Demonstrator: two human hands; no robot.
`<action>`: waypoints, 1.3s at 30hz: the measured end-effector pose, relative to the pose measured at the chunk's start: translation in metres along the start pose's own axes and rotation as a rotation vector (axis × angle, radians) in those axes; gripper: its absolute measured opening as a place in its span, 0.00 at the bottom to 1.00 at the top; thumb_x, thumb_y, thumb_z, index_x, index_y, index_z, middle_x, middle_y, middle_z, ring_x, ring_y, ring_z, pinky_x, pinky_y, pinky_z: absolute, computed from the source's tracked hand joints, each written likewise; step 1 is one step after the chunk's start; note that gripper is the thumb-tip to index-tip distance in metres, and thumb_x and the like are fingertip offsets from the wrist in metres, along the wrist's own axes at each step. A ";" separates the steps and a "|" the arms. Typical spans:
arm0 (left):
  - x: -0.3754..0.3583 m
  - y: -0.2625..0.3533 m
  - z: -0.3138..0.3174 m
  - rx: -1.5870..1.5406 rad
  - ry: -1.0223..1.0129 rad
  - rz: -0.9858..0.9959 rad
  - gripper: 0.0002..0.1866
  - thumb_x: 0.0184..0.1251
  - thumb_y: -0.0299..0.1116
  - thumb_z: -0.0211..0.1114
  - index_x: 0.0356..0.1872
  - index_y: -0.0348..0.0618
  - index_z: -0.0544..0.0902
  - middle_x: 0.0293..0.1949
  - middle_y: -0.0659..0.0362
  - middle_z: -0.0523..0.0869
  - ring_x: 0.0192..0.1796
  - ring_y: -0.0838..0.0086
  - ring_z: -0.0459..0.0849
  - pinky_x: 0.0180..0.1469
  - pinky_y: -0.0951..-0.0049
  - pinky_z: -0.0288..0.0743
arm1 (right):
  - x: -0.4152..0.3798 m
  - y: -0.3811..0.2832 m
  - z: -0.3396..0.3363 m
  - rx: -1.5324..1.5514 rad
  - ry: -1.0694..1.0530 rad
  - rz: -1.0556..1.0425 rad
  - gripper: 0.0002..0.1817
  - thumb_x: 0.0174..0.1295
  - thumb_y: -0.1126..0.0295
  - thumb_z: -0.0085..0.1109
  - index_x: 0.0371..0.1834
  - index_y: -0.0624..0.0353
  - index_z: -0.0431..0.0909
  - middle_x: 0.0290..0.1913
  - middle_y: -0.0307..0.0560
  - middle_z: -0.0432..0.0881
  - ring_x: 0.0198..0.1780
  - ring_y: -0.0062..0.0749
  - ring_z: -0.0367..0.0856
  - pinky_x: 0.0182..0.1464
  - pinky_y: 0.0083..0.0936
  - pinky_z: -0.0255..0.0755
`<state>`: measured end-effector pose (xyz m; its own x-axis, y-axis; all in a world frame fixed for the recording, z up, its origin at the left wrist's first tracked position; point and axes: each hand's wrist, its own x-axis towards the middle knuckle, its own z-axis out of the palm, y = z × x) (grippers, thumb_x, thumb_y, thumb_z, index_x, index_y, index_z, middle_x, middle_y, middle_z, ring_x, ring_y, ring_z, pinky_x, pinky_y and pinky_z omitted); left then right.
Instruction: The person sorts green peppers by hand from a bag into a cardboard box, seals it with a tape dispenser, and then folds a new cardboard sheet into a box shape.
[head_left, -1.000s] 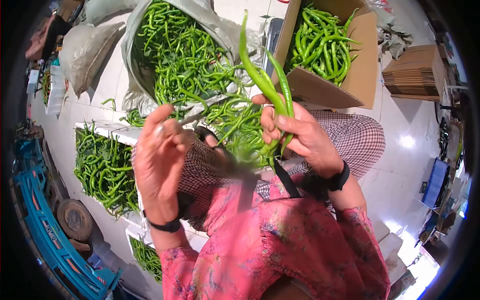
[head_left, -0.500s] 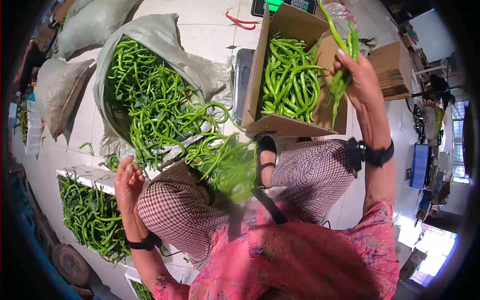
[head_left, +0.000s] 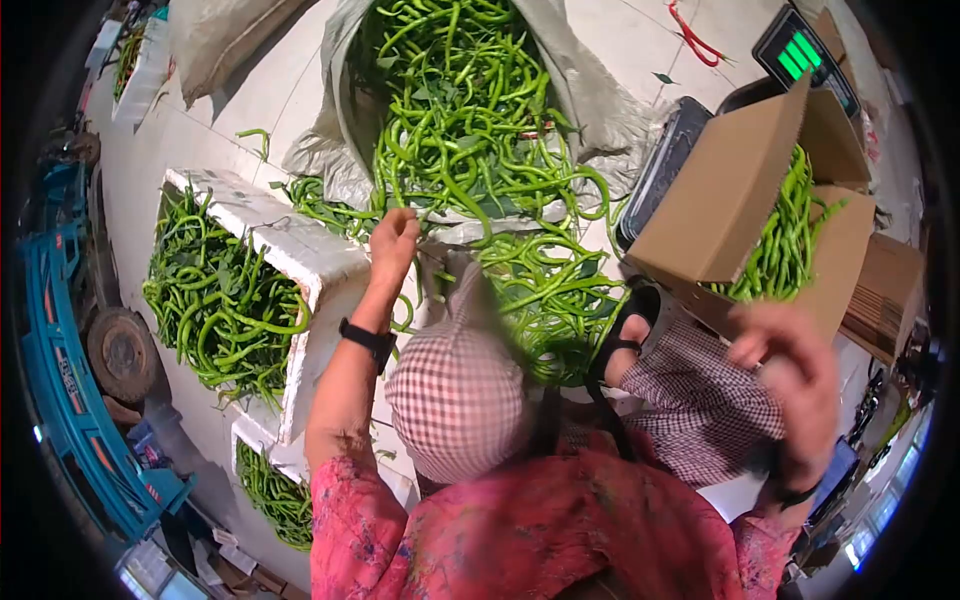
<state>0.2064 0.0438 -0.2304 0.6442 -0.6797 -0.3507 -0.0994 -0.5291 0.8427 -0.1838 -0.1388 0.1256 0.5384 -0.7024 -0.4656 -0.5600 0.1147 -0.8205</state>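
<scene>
My left hand [head_left: 395,240] is at the lower edge of the sack's mouth, its fingers bent and pressed together. Whatever they may hold is too small to make out. Long green chili peppers [head_left: 470,120] fill the woven sack [head_left: 345,100], and more peppers [head_left: 550,290] lie heaped between my legs. My right hand [head_left: 795,375], smeared by motion, is over my right knee beside the cardboard box [head_left: 715,200]. Its fingers look loosely bent and apart, with no pepper visible in them. Inside the box are more green peppers [head_left: 785,235].
A white foam box [head_left: 290,235] with tangled peppers stands at the left, and another foam box is below it. A scale with a green display [head_left: 800,55] is behind the cardboard box. A red pepper [head_left: 695,38] lies on the floor. A blue cart [head_left: 70,370] stands far left.
The view has swung left. My right hand has dropped from above the box toward my knee, and the peppers it held are gone from it. My left hand has moved nearer the sack.
</scene>
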 end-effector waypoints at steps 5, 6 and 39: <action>0.044 0.025 0.042 0.272 0.188 0.243 0.14 0.59 0.32 0.66 0.44 0.38 0.82 0.34 0.51 0.85 0.39 0.59 0.84 0.45 0.63 0.76 | 0.039 0.084 0.110 0.336 -0.410 0.340 0.17 0.66 0.71 0.57 0.56 0.66 0.77 0.43 0.41 0.82 0.43 0.18 0.79 0.47 0.18 0.73; 0.053 0.021 0.050 0.291 0.292 0.260 0.13 0.55 0.28 0.66 0.43 0.39 0.81 0.34 0.52 0.83 0.37 0.58 0.81 0.44 0.59 0.74 | 0.049 0.094 0.127 0.316 -0.343 0.350 0.17 0.67 0.70 0.56 0.56 0.65 0.77 0.46 0.42 0.83 0.43 0.21 0.80 0.47 0.19 0.74; 0.127 0.011 0.051 0.515 -0.038 0.348 0.21 0.44 0.27 0.74 0.43 0.31 0.81 0.38 0.42 0.86 0.42 0.47 0.84 0.48 0.56 0.75 | 0.292 0.169 0.300 0.530 -0.071 0.026 0.13 0.64 0.64 0.57 0.49 0.58 0.78 0.34 0.49 0.82 0.36 0.33 0.80 0.43 0.31 0.74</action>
<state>0.2487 -0.0746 -0.2863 0.4819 -0.8690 -0.1126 -0.6580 -0.4437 0.6084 0.0671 -0.1137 -0.2485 0.5803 -0.6475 -0.4940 -0.1885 0.4833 -0.8549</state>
